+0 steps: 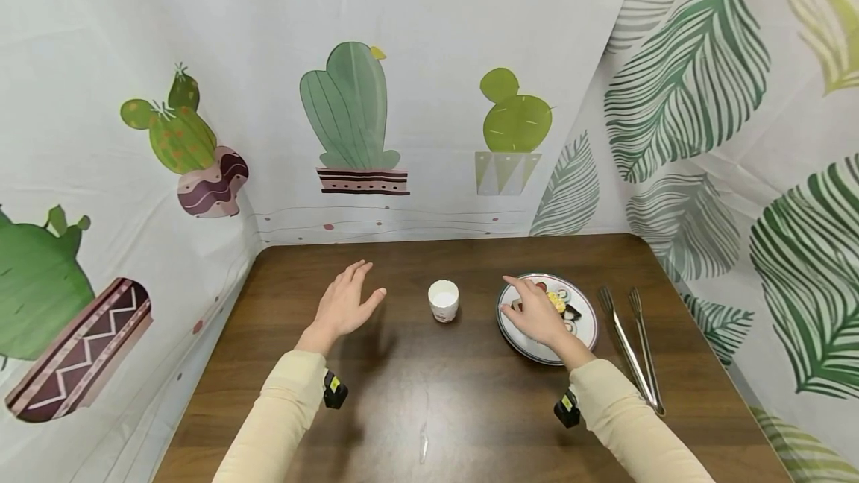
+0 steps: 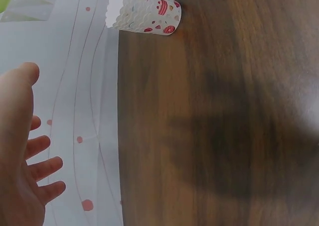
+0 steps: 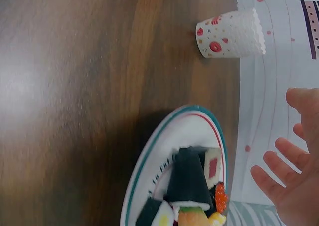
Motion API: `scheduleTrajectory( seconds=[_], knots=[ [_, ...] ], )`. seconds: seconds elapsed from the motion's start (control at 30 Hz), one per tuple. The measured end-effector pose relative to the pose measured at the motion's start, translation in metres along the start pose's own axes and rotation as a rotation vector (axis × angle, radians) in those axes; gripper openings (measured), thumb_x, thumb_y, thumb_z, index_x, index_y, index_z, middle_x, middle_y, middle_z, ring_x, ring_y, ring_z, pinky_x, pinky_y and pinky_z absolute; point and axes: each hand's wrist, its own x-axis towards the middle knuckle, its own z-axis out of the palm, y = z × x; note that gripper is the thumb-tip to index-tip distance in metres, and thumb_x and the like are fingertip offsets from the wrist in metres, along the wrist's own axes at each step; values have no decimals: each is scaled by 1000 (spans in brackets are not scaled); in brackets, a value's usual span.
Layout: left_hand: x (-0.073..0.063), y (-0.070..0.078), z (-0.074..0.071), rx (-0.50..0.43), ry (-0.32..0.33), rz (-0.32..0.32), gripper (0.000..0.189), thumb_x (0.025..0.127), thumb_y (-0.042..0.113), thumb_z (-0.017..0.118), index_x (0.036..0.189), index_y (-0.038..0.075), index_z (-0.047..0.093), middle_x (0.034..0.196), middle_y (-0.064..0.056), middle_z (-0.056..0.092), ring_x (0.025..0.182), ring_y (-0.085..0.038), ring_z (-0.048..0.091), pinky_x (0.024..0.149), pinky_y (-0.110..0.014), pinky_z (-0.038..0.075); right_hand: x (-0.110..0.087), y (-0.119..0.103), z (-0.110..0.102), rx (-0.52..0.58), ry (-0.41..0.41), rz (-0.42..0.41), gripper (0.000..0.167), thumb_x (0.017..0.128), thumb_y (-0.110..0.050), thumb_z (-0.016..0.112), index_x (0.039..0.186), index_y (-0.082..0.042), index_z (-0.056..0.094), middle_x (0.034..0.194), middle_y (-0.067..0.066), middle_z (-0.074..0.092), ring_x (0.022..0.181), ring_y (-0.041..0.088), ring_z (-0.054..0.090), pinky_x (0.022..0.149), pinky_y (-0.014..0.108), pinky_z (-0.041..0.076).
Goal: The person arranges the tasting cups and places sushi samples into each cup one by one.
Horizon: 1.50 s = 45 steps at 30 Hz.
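My left hand (image 1: 342, 302) hovers over the left part of the table, its fingers loosely extended and nothing in them. Over the plate (image 1: 537, 355) at the right is my right hand (image 1: 539, 317), also holding nothing, with fingers spread. Sushi pieces (image 3: 187, 178) lie on this white plate, which has a green and red rim; the hand hides some of them in the head view. Between the two hands stands a white paper cup (image 1: 444, 301) with a scalloped rim. Small red cake and fruit prints show on the cup (image 2: 149, 12) in the left wrist view.
Metal tongs (image 1: 634, 349) lie right of the plate, arms spread apart. The brown wooden table (image 1: 429, 371) ends at a white curtain (image 1: 429, 110) printed with cacti and leaves. A small shiny mark (image 1: 423, 444) shows near the table's front.
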Motion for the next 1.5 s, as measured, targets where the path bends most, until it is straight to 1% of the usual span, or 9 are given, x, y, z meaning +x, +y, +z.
scheduleTrajectory(
  seconds=[0.07,0.17,0.23,0.37,0.5,0.93,1.2,1.37,1.5],
  knots=[
    [0,0,2,-9,0,-1,62,90,49,47,139,12,36,145,-11,34,127,-35,37,102,-51,30,1,-3,4,13,-2,3,58,82,-24,66,132,-5,46,122,19,54,96,32,57,81,47,46],
    [-1,1,5,-18,1,-7,62,90,49,46,139,12,37,144,-11,34,127,-34,38,102,-50,31,2,-6,10,30,0,3,58,82,-24,67,132,-5,46,121,19,55,109,35,54,87,50,44],
    [-1,1,7,-28,2,-9,62,90,49,47,139,12,37,144,-11,35,127,-34,38,101,-51,32,3,-8,15,48,1,1,58,81,-24,68,132,-5,47,121,19,56,111,34,53,89,50,43],
    [-1,3,10,-39,2,-16,61,90,48,47,139,12,37,144,-10,35,127,-34,38,100,-50,33,5,-11,27,79,2,-3,59,80,-24,69,132,-5,47,120,16,57,111,32,53,90,49,42],
    [-1,5,16,-43,4,-20,60,91,48,47,138,12,39,143,-10,37,126,-33,40,99,-49,35,6,-15,38,108,-19,4,60,81,-23,69,133,-6,45,121,15,57,112,31,52,90,48,42],
    [-2,12,37,-83,-2,-70,58,90,47,48,135,12,42,137,-9,43,120,-31,46,94,-48,40,12,-25,64,176,-63,66,62,80,-21,69,133,-3,44,122,17,56,110,31,54,92,44,42],
    [-1,15,49,-102,37,-61,55,90,45,50,133,11,45,133,-8,47,116,-29,49,90,-47,43,14,-25,82,229,-43,63,63,76,-18,72,131,-1,45,119,20,58,109,33,55,92,44,42],
    [0,19,54,-112,34,-67,53,90,44,50,132,12,46,133,-7,47,116,-29,49,90,-46,43,17,-27,90,246,-24,79,67,76,-19,73,134,-3,42,122,20,55,111,33,53,93,45,41],
    [-1,22,59,-128,31,-69,52,90,43,51,131,11,46,131,-8,48,115,-30,50,89,-47,43,18,-31,92,264,-28,103,70,75,-19,73,135,-4,40,124,20,53,111,33,53,93,46,41]
  ],
)
